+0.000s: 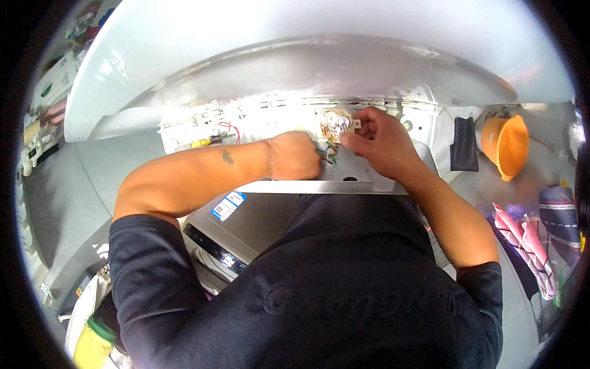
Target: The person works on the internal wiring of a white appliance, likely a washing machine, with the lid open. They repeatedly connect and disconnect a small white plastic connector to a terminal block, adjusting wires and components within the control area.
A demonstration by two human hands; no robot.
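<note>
A round, clear-cased part point(337, 125) with brass-coloured metal inside sits over a white panel point(252, 128). My right hand point(384, 144) pinches its right edge between thumb and fingers, beside a small pale tab. Just below it runs a bundle of thin coloured wires point(330, 154). My left hand point(296, 157) is closed in a fist at the wires' left side; the wires come out by its fingers, whose tips are hidden. Left of that fist, on the panel, lies a screwdriver point(206, 141) with a yellow handle, close to a thin red wire point(230, 128).
A large glossy white cover point(332, 18) rises behind the panel. A grey metal appliance point(246, 224) with a blue-and-white label stands below my left forearm. To the right are a black pouch point(464, 144), an orange bowl-shaped thing point(511, 147) and a folded pink umbrella point(528, 249).
</note>
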